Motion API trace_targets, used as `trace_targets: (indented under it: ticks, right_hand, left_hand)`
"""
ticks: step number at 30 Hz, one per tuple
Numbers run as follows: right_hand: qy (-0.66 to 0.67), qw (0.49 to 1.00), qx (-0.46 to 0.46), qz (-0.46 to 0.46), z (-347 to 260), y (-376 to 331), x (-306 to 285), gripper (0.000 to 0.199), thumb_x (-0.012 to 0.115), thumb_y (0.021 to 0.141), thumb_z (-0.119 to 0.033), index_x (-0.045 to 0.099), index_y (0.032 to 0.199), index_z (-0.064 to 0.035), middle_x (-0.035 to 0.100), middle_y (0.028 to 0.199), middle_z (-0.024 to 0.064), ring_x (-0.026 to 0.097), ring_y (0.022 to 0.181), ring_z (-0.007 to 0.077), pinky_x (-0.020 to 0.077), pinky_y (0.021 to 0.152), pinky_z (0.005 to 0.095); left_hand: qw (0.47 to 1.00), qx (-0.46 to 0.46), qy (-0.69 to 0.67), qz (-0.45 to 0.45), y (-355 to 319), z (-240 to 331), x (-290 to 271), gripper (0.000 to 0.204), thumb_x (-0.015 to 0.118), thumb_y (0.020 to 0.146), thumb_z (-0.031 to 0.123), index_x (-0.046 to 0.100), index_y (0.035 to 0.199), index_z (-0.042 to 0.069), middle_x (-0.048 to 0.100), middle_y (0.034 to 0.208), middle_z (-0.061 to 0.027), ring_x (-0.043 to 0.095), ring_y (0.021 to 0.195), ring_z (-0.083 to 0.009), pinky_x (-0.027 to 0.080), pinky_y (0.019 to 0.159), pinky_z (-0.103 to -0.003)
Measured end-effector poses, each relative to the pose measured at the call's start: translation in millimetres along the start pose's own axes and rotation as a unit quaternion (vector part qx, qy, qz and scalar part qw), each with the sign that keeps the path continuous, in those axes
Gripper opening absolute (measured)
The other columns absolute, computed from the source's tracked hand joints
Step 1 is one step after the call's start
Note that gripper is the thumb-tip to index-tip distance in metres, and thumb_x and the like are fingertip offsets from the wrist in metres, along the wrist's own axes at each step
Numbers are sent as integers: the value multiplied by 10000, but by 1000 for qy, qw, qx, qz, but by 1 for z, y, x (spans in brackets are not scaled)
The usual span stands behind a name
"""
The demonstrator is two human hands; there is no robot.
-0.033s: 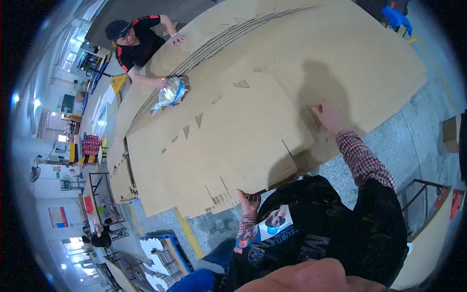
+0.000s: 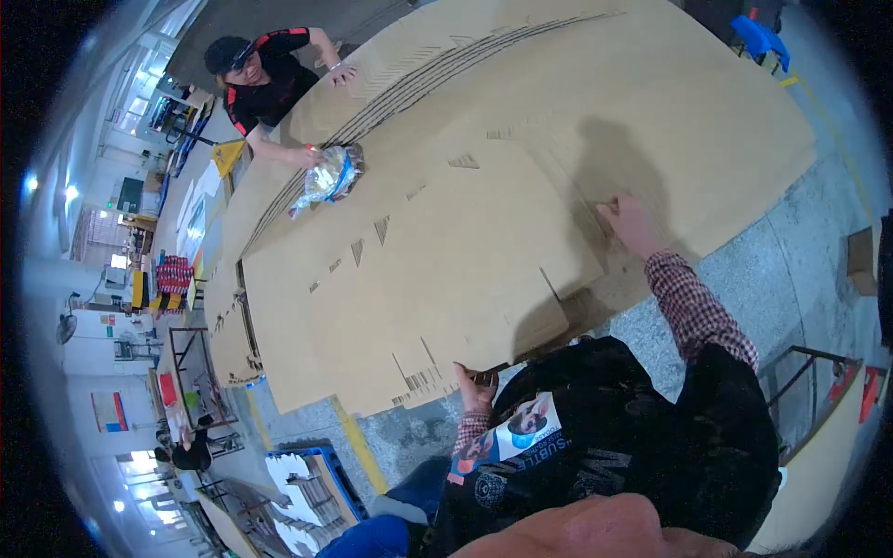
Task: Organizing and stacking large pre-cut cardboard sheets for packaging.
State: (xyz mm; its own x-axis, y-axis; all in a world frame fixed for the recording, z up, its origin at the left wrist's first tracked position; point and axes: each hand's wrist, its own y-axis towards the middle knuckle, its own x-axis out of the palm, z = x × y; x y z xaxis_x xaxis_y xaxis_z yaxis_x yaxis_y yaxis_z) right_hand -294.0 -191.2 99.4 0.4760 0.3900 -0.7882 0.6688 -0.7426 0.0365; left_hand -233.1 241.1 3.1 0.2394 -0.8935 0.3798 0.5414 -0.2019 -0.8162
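A very large flat brown cardboard sheet [image 2: 437,270] with die-cut slots lies on top of a wide stack of similar sheets [image 2: 670,112]. My left hand [image 2: 474,386] grips the top sheet's near edge by a notched flap. My right hand [image 2: 628,223], arm stretched out in a checked sleeve, holds the sheet's right edge with its fingers curled over it. Across the stack a person in a black and red shirt [image 2: 265,79] leans in, with one hand [image 2: 339,74] flat on the cardboard and the other [image 2: 307,156] at a crumpled clear plastic bundle [image 2: 330,177].
Grey concrete floor [image 2: 791,260] with a yellow line [image 2: 358,446] runs around the stack. A blue crate of white parts [image 2: 307,493] stands at the lower left, a blue stool [image 2: 758,37] at the far right. Racks and another person [image 2: 191,456] are at the left.
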Motion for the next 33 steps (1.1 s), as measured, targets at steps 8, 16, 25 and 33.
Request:
trace_targets:
  ticks: [8, 16, 25, 33]
  right_hand:
    - [33, 989, -3, -144, -3, -1, 1, 316, 617, 674, -310, 585, 776, -13, 584, 682, 65, 558, 585, 145, 436, 568, 270]
    - [217, 894, 168, -355, -23, 25, -3, 335, 633, 665, -380, 530, 707, -64, 437, 557, -36, 418, 499, 72, 347, 429, 215]
    - [-50, 970, -19, -236, -58, 17, -13, 363, 663, 634, -334, 517, 633, -2, 463, 537, 30, 455, 466, 102, 380, 403, 241]
    - [-20, 975, -48, -216, -29, 30, 6, 358, 651, 638, -309, 538, 656, 30, 515, 556, 87, 501, 477, 165, 410, 431, 294]
  left_hand:
    - [1000, 16, -16, 10, -7, -2, 5, 650, 638, 590, 530, 403, 1023, 105, 402, 986, -65, 387, 896, -212, 352, 749, -355]
    - [996, 42, -29, 69, -14, -3, 13, 486, 556, 672, 542, 461, 863, 106, 444, 808, -41, 410, 753, -174, 373, 663, -342]
    - [999, 25, 1, 31, -13, 0, -1, 542, 517, 682, 572, 465, 968, 114, 465, 855, -48, 446, 772, -190, 385, 695, -346]
    - [995, 48, -9, 84, -25, 9, 4, 392, 570, 703, 468, 462, 853, 122, 455, 768, -21, 446, 756, -171, 385, 659, -320]
